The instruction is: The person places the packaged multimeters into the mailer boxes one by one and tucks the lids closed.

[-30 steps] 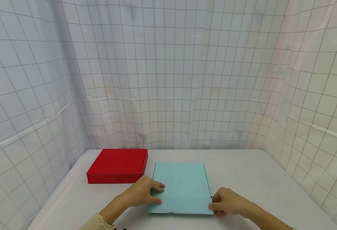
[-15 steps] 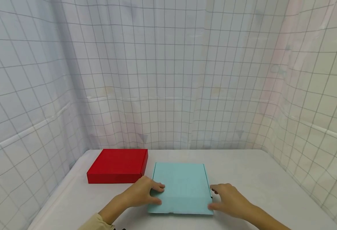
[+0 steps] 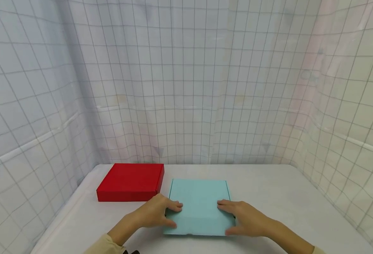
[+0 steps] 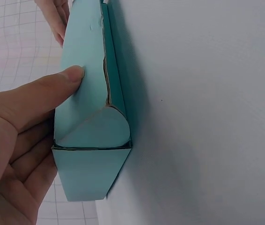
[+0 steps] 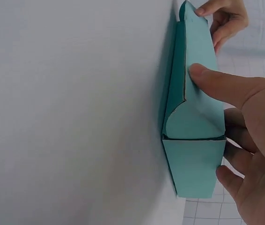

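A flat light-blue cardboard box lies on the white table, lid down over it. Its front flap slants out from the front wall, with a rounded side tab at each end. At the left front corner is my left hand, thumb on the flap and fingers over the lid's edge. My right hand lies at the opposite front corner in the same manner, fingertips on the lid and thumb pressing the flap. The fingers of both hands are fairly straight.
A closed red cardboard box sits behind and left of the blue one, near my left hand. The white table is bordered by white grid-patterned curtains at the back and both sides.
My right hand has let go of the right front edge, opened its fingers and moved inward onto the lid and flap. The left hand and the red box have stayed put.
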Demonstrator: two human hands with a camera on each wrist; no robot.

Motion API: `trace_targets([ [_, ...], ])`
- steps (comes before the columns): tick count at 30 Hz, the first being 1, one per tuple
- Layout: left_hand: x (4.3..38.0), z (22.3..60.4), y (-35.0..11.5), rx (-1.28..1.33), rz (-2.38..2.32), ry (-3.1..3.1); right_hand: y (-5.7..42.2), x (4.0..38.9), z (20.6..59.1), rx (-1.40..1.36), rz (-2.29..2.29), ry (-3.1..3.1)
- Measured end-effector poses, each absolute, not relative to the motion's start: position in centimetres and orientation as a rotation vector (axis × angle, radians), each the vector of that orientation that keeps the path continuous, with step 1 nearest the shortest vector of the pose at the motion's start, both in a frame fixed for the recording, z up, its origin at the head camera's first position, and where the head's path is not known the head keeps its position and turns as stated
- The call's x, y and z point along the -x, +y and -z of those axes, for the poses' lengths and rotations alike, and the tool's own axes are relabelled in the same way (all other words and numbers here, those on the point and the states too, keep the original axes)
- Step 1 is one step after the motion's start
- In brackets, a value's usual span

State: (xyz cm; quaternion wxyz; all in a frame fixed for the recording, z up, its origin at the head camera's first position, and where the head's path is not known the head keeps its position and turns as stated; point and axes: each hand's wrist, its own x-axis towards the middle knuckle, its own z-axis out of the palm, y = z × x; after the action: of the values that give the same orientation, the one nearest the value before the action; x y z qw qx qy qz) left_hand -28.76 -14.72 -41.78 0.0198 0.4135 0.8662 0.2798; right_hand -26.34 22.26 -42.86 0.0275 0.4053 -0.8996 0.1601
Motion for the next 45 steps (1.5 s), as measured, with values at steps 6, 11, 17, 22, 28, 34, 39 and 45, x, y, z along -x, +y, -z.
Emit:
trace_targets([
  [6, 29.0, 41.5, -14.8, -1.27, -0.838, 2.698, 22.1, 26.7, 42.8, -1.217, -0.594, -2.775],
  [11, 29.0, 41.5, -14.9, -1.263, -0.826, 2.698, 21.9, 26.7, 42.9, -1.2, -0.645, -2.754],
  [17, 29.1, 41.6, -15.0, -1.273, -0.817, 2.713, 21.9, 27.0, 42.8, -1.215, -0.68, -2.739],
  [22, 29.0, 41.7, -15.1, -1.278, -0.823, 2.721, 21.8, 27.3, 42.7, -1.227, -0.689, -2.765],
  [28, 28.9, 42.1, -15.1, -1.285, -0.844, 2.725, 21.8, 27.5, 43.0, -1.226, -0.659, -2.765],
  [34, 28.8, 42.3, -14.9, -1.278, -0.867, 2.731, 21.9, 27.3, 43.1, -1.217, -0.65, -2.742],
  [39, 28.6, 42.5, -14.9, -1.252, -0.85, 2.759, 21.7, 27.3, 43.1, -1.197, -0.647, -2.739],
  [45, 28.4, 42.7, -14.8, -1.248, -0.822, 2.787, 21.6, 27.2, 43.4, -1.139, -0.65, -2.756],
])
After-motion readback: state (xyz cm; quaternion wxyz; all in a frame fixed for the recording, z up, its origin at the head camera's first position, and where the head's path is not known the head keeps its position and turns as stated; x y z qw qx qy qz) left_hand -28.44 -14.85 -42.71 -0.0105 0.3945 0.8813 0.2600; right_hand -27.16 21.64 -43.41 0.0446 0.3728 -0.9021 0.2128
